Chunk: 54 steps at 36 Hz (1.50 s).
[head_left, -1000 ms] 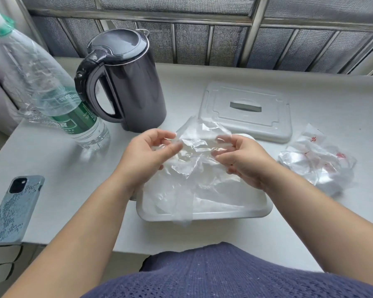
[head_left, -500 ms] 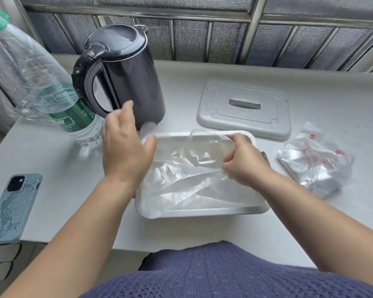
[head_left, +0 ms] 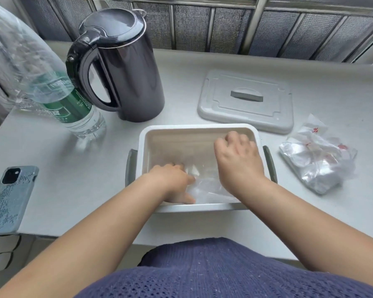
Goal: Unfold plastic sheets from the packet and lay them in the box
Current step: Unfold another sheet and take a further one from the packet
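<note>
The clear plastic sheet [head_left: 205,188] lies crumpled on the floor of the white box [head_left: 194,128], toward its near right part. The left hand [head_left: 170,181] rests on the sheet with fingers spread and pressing down. The right hand [head_left: 238,162] is inside the box near the far right corner, knuckles up; motion blur prevents telling whether it grips anything. The packet [head_left: 317,158] lies on the table [head_left: 73,168] right of the box, the lid [head_left: 246,102] behind it. A kettle [head_left: 125,67], bottle [head_left: 52,87] and phone [head_left: 11,196] stand to the left.
</note>
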{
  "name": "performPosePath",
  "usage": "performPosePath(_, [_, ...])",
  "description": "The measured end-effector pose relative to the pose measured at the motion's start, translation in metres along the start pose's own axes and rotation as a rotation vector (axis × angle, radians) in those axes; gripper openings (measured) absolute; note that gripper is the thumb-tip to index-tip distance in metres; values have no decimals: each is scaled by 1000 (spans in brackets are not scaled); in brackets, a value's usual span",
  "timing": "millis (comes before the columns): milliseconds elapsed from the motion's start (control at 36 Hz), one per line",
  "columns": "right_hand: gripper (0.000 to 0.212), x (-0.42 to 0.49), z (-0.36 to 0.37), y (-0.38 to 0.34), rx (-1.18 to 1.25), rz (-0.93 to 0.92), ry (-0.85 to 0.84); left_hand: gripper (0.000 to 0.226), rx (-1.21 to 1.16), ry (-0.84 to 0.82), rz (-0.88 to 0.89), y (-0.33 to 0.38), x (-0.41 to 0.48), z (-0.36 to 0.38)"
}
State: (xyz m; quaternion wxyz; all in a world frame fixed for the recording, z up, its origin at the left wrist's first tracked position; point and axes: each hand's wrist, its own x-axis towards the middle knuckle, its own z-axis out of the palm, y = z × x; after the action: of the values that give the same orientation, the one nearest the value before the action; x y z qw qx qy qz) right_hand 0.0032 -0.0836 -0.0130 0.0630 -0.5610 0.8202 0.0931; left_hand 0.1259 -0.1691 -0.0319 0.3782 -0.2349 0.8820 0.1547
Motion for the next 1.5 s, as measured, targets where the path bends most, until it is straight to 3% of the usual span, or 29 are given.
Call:
performPosePath(56, [29, 6, 2, -2, -39, -123, 68, 59, 12, -10, -5, 0, 5, 4])
performPosePath(111, [17, 10, 9, -4, -58, -241, -43, 57, -14, -32, -6, 0, 7, 6])
performPosePath(306, [54, 20, 41, -1, -113, -142, -472, 46, -25, -49, -33, -3, 11, 11])
performPosePath(472, [49, 23, 43, 2, -265, -190, -419, 39, -37, -47, -51, -4, 11, 9])
performPosePath(556, [47, 20, 33, 8, -280, -212, -362, 46, -63, -28, -56, -4, 6, 4])
performPosePath(611, [44, 19, 23, 12, -215, -231, -329, 48, -129, 22, -70, -6, -2, -2])
performPosePath(722, [33, 15, 4, 29, 30, -269, -150, 28, -216, 218, -138, 2, -16, -22])
performPosePath(861, [29, 3, -5, 65, 646, -138, 240, 24, -402, 512, -140, 36, -21, -42])
performPosePath(944, [25, -4, 2, 99, 822, 47, 383, 21, -569, 705, -64, 70, -14, -48])
performPosePath(1056, [30, -10, 30, 158, 780, 279, 237, 27, -697, 870, -1, 120, 4, -50])
performPosePath(1194, [72, -18, 65, 216, 501, 489, 0, 26, -827, 963, 89, 186, 24, -51])
performPosePath(1250, [73, -18, 78, 233, 524, 520, -129, 28, -845, 929, 142, 209, 32, -49])
performPosePath(1333, [41, -18, 93, 248, 528, 480, -207, 35, -974, 659, 109, 234, 47, -45])
performPosePath(1389, [26, -19, 97, 255, 569, 431, -211, 40, -1203, 485, -24, 243, 63, -38])
performPosePath(1500, [32, -26, 92, 259, 925, 342, -201, 45, -1567, 309, -292, 248, 97, -15])
